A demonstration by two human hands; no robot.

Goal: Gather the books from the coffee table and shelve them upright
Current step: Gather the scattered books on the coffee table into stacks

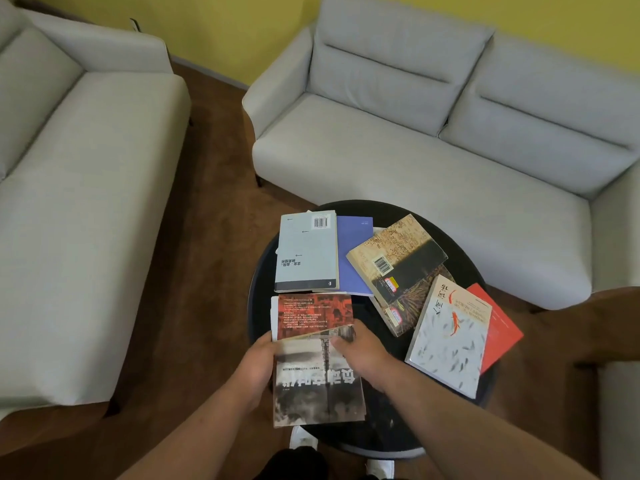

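Eight books, as far as can be counted, lie on or just over the round black coffee table [457, 258], and no shelf shows anywhere. So the job looks only just begun. One book is being picked up, and all the rest need gathering and standing up on a shelf.

Left of the table sits the left sofa [69, 168], soft grey cloth, on a brown floor [207, 237]. At the table's front left edge the left hand [258, 365] grips the left side of the grey book [318, 386]. Its fingers go under the book, where they cannot be seen. This book is a floppy paperback with a dark tower on it, and it sticks out past the table's front edge. The right hand [363, 355] pinches its far right corner, fingers bent over the top. The book's far end lies over the red and black book [311, 313].

At the table's back left lies the pale book [306, 254], flat and thick, partly on top of a thin purple book [355, 244]. Near the middle of the table a tan book [398, 254] with a shiny cover lies across a dark book [405, 306]. On the table's right side a white book [450, 337] with orange fish covers part of a red book [498, 327]. Behind the table stands a second sofa [415, 150], grey and puffy.
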